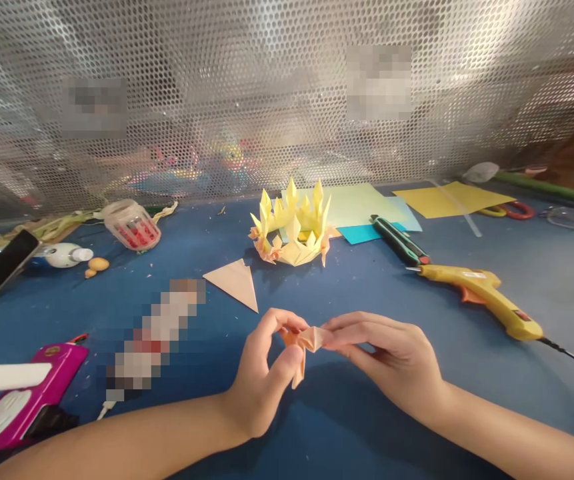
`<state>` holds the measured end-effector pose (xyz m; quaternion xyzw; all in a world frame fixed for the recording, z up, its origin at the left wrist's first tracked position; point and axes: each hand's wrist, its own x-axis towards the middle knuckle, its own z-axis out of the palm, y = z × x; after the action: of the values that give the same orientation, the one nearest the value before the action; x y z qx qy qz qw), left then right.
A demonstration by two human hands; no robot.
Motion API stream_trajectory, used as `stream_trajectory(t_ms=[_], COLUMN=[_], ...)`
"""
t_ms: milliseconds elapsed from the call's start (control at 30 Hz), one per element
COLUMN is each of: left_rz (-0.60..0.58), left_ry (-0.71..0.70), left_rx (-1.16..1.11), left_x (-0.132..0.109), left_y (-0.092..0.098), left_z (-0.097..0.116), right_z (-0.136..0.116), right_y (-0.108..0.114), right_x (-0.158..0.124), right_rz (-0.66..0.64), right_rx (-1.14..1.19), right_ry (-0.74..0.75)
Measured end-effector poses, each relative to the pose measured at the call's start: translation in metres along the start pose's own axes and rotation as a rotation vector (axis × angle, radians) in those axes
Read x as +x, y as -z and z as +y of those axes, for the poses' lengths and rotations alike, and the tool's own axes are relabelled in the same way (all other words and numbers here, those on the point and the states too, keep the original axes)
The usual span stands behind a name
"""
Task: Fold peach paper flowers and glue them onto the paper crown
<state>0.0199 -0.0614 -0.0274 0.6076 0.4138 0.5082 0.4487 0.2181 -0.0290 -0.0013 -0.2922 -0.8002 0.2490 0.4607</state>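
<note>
Between my two hands is a small folded peach paper piece point(311, 340), held above the blue table. My left hand point(264, 373) pinches its left side between thumb and fingers. The fingertips of my right hand point(391, 360) close on its right end. Beyond my hands stands a yellow folded-paper crown point(294, 230), upright, with pointed tips and small peach paper flowers around its lower edge. A flat triangle of peach paper point(234, 283) lies to the left, apart from my left hand.
On the right lie a yellow hot glue gun point(487, 297) with its cord, a green utility knife point(399, 240) and yellow paper point(454, 199). At the left are a phone point(3, 267), a clear jar point(131, 225) and a magenta device point(31, 393). A perforated metal screen point(287, 93) rises behind.
</note>
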Motion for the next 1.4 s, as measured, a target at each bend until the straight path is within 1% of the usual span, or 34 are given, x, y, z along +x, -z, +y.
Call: stream_trajectory(t_ms=[67, 133, 233, 300, 367, 433, 533, 633, 700, 833, 967, 1233, 1333, 1400], left_rz=[0.012, -0.032, -0.090, -0.094, -0.107, -0.123, -0.129, -0.128, -0.133, -0.137, -0.141, -0.118, -0.082, -0.065], left_ry=[0.103, 0.169, 0.204, 0.225, 0.256, 0.262, 0.242, 0.286, 0.316, 0.302, 0.290, 0.311, 0.326, 0.304], left_rx=[-0.015, -0.023, -0.064, -0.096, -0.115, -0.113, -0.134, -0.242, -0.311, -0.353, -0.332, -0.329, -0.293, -0.263], left_x=[0.002, 0.004, 0.007, 0.008, 0.009, 0.010, 0.011, 0.013, 0.014, 0.015, 0.015, 0.016, 0.015, 0.014], left_y=[-0.002, -0.003, -0.003, -0.002, 0.000, 0.000, 0.000, 0.000, 0.000, 0.000, 0.001, 0.001, -0.001, -0.002], left_z=[0.000, 0.002, 0.005, 0.006, 0.006, 0.005, 0.003, 0.001, 0.000, -0.001, -0.001, -0.002, -0.003, -0.004], right_z=[0.003, 0.007, 0.014, 0.018, 0.021, 0.022, 0.019, 0.013, 0.010, 0.007, 0.006, 0.004, 0.004, 0.004], right_y=[0.001, 0.003, 0.006, 0.009, 0.011, 0.012, 0.010, 0.007, 0.005, 0.003, 0.002, 0.002, 0.003, 0.003], right_x=[-0.002, -0.005, -0.010, -0.014, -0.015, -0.015, -0.011, -0.004, 0.000, 0.002, 0.000, -0.002, -0.002, -0.001], right_rz=[-0.026, -0.035, -0.085, -0.115, -0.109, -0.096, -0.086, -0.072, -0.054, -0.017, -0.011, -0.032, -0.051, -0.073], right_rx=[-0.034, -0.069, -0.115, -0.161, -0.210, -0.218, -0.124, -0.044, -0.024, 0.027, 0.059, 0.021, -0.023, -0.045], right_ry=[0.074, 0.130, 0.165, 0.196, 0.227, 0.212, 0.108, 0.034, 0.013, -0.002, 0.011, 0.060, 0.149, 0.210])
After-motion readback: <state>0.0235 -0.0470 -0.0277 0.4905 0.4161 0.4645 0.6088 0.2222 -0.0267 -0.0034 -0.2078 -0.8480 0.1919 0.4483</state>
